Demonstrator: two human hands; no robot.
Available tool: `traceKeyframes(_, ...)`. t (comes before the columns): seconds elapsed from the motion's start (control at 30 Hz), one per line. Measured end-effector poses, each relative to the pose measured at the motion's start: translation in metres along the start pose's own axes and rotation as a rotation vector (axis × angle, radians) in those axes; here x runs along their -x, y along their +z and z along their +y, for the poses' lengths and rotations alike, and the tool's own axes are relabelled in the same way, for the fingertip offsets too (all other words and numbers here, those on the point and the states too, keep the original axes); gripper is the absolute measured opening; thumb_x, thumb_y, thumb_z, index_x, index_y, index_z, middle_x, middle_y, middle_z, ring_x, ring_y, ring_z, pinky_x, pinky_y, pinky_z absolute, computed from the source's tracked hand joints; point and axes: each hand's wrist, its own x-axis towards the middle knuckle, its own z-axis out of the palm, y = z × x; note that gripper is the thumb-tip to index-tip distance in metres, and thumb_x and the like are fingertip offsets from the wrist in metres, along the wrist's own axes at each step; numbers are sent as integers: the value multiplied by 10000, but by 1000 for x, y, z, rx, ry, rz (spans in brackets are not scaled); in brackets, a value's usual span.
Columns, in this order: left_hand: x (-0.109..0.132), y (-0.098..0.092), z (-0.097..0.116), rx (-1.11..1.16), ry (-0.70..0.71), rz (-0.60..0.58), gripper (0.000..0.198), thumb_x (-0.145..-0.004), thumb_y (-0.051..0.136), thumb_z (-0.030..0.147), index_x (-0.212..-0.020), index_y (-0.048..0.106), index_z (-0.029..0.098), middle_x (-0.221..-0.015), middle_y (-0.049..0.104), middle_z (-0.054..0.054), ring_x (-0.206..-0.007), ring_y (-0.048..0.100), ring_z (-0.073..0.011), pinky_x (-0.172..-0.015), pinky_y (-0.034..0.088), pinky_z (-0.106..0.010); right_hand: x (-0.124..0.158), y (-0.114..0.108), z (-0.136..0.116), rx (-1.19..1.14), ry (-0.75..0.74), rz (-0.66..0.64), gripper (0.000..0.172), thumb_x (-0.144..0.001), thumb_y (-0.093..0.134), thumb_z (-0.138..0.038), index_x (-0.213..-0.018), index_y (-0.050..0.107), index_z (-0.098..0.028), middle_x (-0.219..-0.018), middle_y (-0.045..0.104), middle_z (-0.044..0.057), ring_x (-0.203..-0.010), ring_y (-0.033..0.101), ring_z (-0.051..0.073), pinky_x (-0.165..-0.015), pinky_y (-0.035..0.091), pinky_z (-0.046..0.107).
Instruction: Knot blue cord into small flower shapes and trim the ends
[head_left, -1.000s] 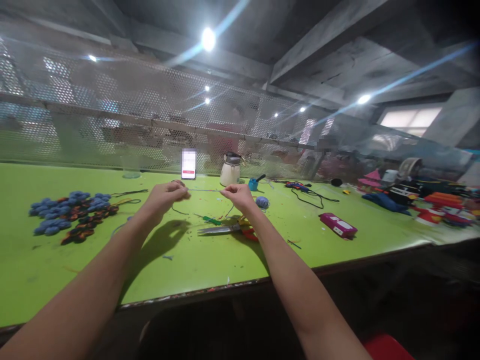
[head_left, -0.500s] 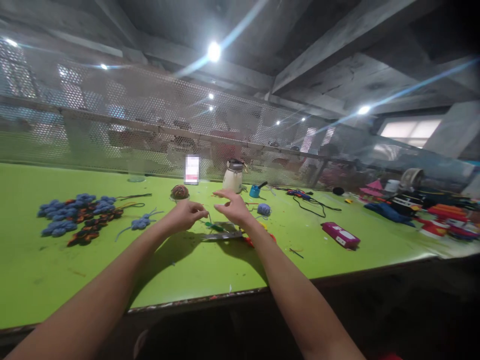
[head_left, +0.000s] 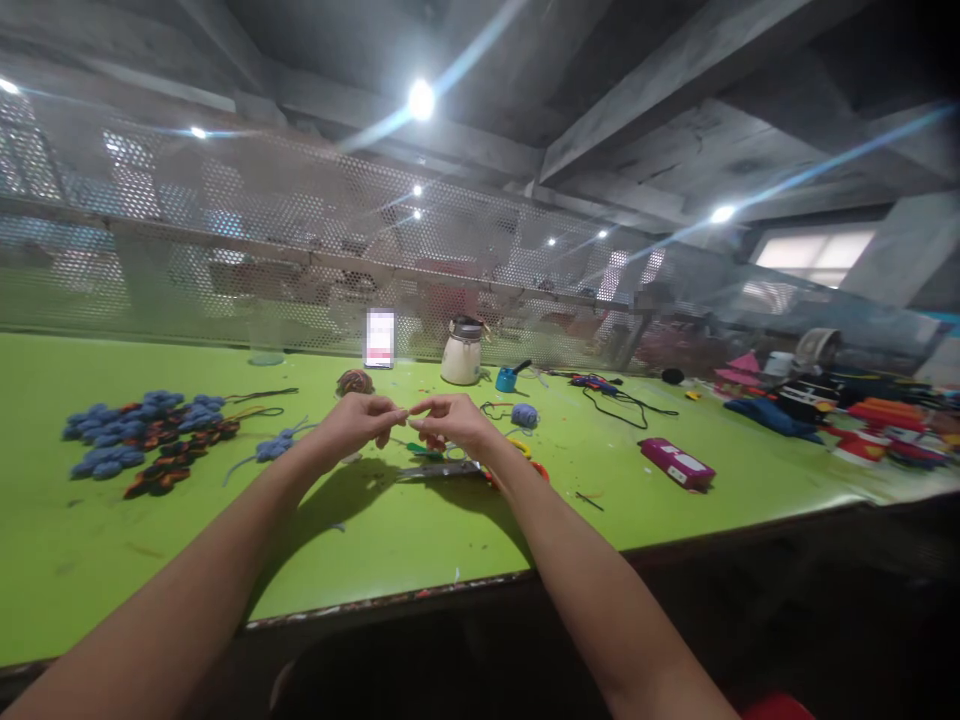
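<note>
The fingertips of my left hand (head_left: 361, 420) and my right hand (head_left: 454, 420) meet above the middle of the table. Both are pinched on a thin strand of yarn, mostly hidden by the fingers. Just below them lie scissors (head_left: 442, 470) with red-orange handles, partly under my right wrist, and a small green tool (head_left: 424, 451). A multicoloured yarn ball (head_left: 355, 382) sits behind my left hand. Left of that hand is a blue crocheted flower (head_left: 276, 446) with loose tails. To the right of my right hand rests a small blue yarn ball (head_left: 524, 415).
Blue and dark-orange crocheted flowers (head_left: 154, 440) lie at left on the green table (head_left: 360, 560). Toward the back stand a phone (head_left: 379, 338), a cream jug (head_left: 461, 358) and a blue pot (head_left: 506, 380). A purple box (head_left: 677, 465) and coloured goods (head_left: 862, 430) are at right.
My right hand's spread fingers have closed and come left to meet my left fingertips. The view has shifted slightly.
</note>
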Motion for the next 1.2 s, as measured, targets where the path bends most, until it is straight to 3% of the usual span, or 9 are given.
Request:
traceKeyframes(0.17,1,-2,-3,1,-22,13,319,-738,578,449,-634,637,153,-555,608,-27,-504,446,-121,-528,342,-256,-1,0,0,71,-82,61,238,-643,752,-298,-705,665,-86,-451,541,-33,-359,413,48,-365,312,181)
traceKeyframes(0.6,3,-1,10,78,-19,-3,354,-722,581,495,-721,663,151,-729,697,-68,-706,604,-183,-710,471,-321,-3,3,3,134,-171,50,221,-655,722,-305,-685,651,-98,-472,513,-45,-401,398,50,-401,308,185)
traceKeyframes(0.7,-1,-4,5,150,-143,107,523,-676,625,577,-938,656,126,-858,712,-105,-822,638,-223,-781,486,-359,-11,-12,1,90,-196,304,225,-683,697,-321,-668,642,-103,-474,509,-39,-399,405,56,-407,326,187)
traceKeyframes(0.83,-10,-8,-10,203,-183,218,601,-613,676,586,-974,641,106,-825,703,-88,-843,644,-227,-815,492,-361,-17,-62,-12,-52,-375,1026,229,-847,515,-305,-881,631,-111,-597,541,-25,-454,439,55,-452,364,168)
traceKeyframes(0.9,-12,-9,-14,131,-175,234,561,-596,687,564,-947,653,127,-795,705,-71,-826,647,-231,-821,486,-367,-16,-75,-15,-22,-364,1146,263,-891,448,-297,-965,612,-106,-641,554,-12,-482,443,53,-472,373,157)
traceKeyframes(0.97,-12,-9,-14,6,-176,212,525,-611,657,571,-927,670,152,-790,716,-66,-837,650,-246,-844,469,-380,-16,-67,-12,121,-258,852,255,-903,422,-256,-944,625,-107,-620,554,-18,-488,445,52,-483,371,151)
traceKeyframes(1.07,-11,-9,-13,-48,-174,136,531,-623,618,583,-937,672,158,-809,733,-77,-854,661,-266,-815,476,-363,-15,-30,1,208,-233,527,87,-723,680,-191,-693,665,-110,-493,534,-42,-438,457,64,-459,371,167)
traceKeyframes(1.13,-12,-8,-15,-78,-163,110,535,-627,597,595,-932,672,162,-797,740,-77,-829,673,-265,-792,484,-346,-15,-7,10,415,-185,182,78,-745,674,-196,-722,687,-123,-524,567,-37,-475,486,65,-498,385,166)
traceKeyframes(1.2,-13,-5,-18,-157,-111,73,508,-658,548,611,-875,684,172,-775,744,-70,-799,679,-252,-774,488,-323,-16,4,18,615,-205,87,81,-768,661,-198,-771,702,-128,-599,615,-16,-556,523,79,-540,389,168)
